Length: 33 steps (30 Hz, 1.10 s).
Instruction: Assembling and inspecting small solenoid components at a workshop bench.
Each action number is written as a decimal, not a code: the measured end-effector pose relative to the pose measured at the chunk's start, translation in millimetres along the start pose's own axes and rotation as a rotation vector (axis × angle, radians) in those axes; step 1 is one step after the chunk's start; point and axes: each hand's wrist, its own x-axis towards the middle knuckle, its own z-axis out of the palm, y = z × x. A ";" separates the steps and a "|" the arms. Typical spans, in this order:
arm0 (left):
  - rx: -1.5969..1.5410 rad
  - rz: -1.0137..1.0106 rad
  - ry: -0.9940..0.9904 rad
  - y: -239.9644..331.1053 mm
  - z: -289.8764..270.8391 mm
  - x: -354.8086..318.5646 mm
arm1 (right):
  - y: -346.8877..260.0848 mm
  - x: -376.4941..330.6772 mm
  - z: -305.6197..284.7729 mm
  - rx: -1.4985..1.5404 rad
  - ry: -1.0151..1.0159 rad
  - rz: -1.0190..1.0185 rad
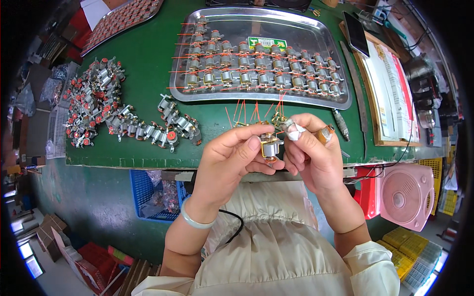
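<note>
Fingers of my left hand (232, 158) and right hand (311, 153) both pinching one small motor (270, 146); metal tray (340, 101) at twelve o'clock.

Table: green top (148, 64), worn front edge
Floor: grey-green (98, 202)
Under table: blue crate (145, 190)
Right: pink fan (407, 195)

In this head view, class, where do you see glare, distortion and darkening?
Head view: glare whitens the bare metal tray; fisheye bends the green table edge; corners go black; the small motor between left hand and right hand stays sharp.
</note>
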 end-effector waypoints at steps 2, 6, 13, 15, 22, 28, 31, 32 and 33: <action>-0.006 -0.011 0.010 0.6 1.3 0.4 | 0.0 0.8 1.0 -0.041 0.022 -0.021; -0.016 -0.005 0.002 1.1 2.6 2.1 | 1.4 -0.4 0.6 -0.113 0.023 -0.057; -0.026 0.011 0.011 3.1 3.5 1.5 | 3.0 -3.6 -5.1 -0.076 0.070 -0.073; -0.042 0.015 0.028 4.0 5.7 2.4 | 2.7 -5.8 -5.5 -0.075 0.104 -0.079; 0.096 0.263 0.154 -1.1 19.4 4.4 | 23.6 -8.9 0.2 -0.557 0.004 -0.394; 0.513 0.689 0.353 -14.9 24.3 4.5 | 25.8 -3.6 10.2 -0.862 0.096 -0.759; 0.568 0.797 0.405 -18.6 27.5 7.8 | 23.8 -0.2 10.9 -0.912 0.098 -0.859; 0.552 0.826 0.418 -19.0 27.7 8.8 | 23.7 0.8 10.7 -0.895 0.081 -0.866; 0.553 0.827 0.417 -19.1 27.4 9.6 | 22.3 1.1 10.8 -0.894 0.081 -0.867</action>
